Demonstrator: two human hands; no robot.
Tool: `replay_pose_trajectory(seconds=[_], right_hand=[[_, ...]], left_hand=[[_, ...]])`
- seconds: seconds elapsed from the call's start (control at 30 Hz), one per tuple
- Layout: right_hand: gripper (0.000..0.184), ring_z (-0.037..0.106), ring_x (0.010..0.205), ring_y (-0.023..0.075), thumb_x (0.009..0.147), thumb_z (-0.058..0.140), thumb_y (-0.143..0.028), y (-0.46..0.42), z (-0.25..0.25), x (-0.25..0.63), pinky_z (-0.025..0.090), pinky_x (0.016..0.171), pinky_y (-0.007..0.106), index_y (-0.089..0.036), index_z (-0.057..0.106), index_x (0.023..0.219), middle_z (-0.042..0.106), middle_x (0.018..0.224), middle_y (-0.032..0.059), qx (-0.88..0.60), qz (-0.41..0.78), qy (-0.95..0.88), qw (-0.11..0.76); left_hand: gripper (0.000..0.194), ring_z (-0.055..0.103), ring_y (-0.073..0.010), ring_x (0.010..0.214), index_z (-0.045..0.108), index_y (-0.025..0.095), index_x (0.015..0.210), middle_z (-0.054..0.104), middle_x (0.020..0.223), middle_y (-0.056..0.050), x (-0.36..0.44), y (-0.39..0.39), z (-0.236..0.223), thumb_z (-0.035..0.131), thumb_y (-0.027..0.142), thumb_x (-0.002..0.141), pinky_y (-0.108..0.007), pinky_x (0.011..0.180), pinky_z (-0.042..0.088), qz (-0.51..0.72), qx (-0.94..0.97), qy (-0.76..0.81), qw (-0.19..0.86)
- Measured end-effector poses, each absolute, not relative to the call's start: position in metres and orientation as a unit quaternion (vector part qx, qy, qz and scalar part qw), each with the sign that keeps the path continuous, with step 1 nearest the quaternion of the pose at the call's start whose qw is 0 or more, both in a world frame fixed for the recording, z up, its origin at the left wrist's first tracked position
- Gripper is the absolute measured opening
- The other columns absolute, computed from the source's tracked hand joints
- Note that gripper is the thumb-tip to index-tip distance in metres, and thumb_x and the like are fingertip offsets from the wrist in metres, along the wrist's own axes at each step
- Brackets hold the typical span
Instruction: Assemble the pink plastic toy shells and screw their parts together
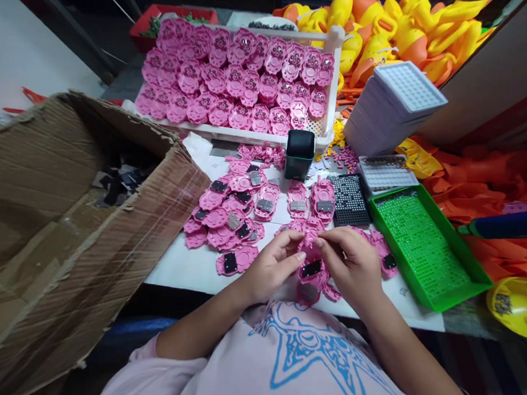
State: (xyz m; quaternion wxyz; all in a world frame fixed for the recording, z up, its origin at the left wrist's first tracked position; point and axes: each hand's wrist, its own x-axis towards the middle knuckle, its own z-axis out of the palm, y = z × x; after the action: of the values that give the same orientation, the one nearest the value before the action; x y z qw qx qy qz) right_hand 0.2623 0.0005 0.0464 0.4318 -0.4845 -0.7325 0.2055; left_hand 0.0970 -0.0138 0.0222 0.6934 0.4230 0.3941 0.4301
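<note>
My left hand [281, 263] and my right hand [352, 262] meet over the white work surface, fingertips pinched on a small pink plastic part [309, 241]. The part's exact shape is mostly covered by my fingers. Just below them lies a pink plastic casing [313, 269] with a black rectangle on it. More such casings surround my hands: a loose pile [225, 219] to the left, and a casing with a grey plate [296, 201] straight ahead. Small pink pieces [262, 155] are heaped farther back.
A white crate [250, 137] holds rows of pink casings. At left stands a large open cardboard box [153, 213]. A black cup [299, 155], a black perforated tray [349, 201], a green basket [428, 247] and stacked white trays [383, 115] stand around the work area.
</note>
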Motion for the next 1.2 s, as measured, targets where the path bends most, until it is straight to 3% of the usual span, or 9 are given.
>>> replay_pose_trajectory(seconds=[0.43,0.63,0.87,1.0,1.2], right_hand=[[0.032,0.057,0.076,0.0159,0.075,0.067,-0.011,-0.015,0.038,0.254,0.051,0.065,0.031,-0.018,0.059,0.105,0.059,0.085,0.006,-0.404,0.099,-0.781,0.467],[0.035,0.057,0.077,0.017,0.073,0.065,-0.005,-0.015,0.037,0.257,0.05,0.064,0.032,-0.015,0.058,0.105,0.059,0.084,0.0078,-0.359,0.07,-0.799,0.477],[0.035,0.055,0.074,0.0164,0.072,0.066,-0.003,-0.016,0.036,0.255,0.05,0.063,0.032,-0.017,0.057,0.103,0.058,0.081,0.0066,-0.369,0.046,-0.791,0.486],[0.034,0.054,0.074,0.0165,0.071,0.066,-0.002,-0.017,0.035,0.251,0.049,0.061,0.032,-0.018,0.057,0.1,0.057,0.081,0.0065,-0.383,0.052,-0.785,0.485],[0.046,0.056,0.08,0.017,0.076,0.063,-0.007,-0.021,0.033,0.247,0.052,0.065,0.033,-0.021,0.054,0.119,0.057,0.091,0.0081,-0.361,0.14,-0.792,0.472]], left_hand=[[0.016,0.065,-0.0137,0.083,0.065,0.018,0.097,0.068,0.092,-0.004,0.098,-0.023,0.028,0.055,0.028,0.089,-0.022,0.075,0.051,0.507,0.52,0.457,0.513],[0.018,0.066,-0.0179,0.088,0.069,0.018,0.095,0.071,0.093,-0.006,0.093,-0.025,0.026,0.057,0.029,0.088,-0.029,0.084,0.052,0.509,0.487,0.428,0.567],[0.027,0.062,-0.014,0.071,0.065,0.016,0.093,0.066,0.08,-0.004,0.1,-0.024,0.028,0.062,0.04,0.082,-0.023,0.064,0.051,0.491,0.438,0.444,0.608],[0.026,0.057,-0.0111,0.066,0.062,0.016,0.09,0.061,0.075,-0.002,0.105,-0.023,0.032,0.063,0.04,0.081,-0.02,0.06,0.049,0.493,0.466,0.469,0.565],[0.02,0.054,-0.0095,0.061,0.059,0.017,0.089,0.059,0.073,0.0,0.096,-0.023,0.029,0.059,0.036,0.085,-0.019,0.056,0.045,0.509,0.529,0.485,0.475]])
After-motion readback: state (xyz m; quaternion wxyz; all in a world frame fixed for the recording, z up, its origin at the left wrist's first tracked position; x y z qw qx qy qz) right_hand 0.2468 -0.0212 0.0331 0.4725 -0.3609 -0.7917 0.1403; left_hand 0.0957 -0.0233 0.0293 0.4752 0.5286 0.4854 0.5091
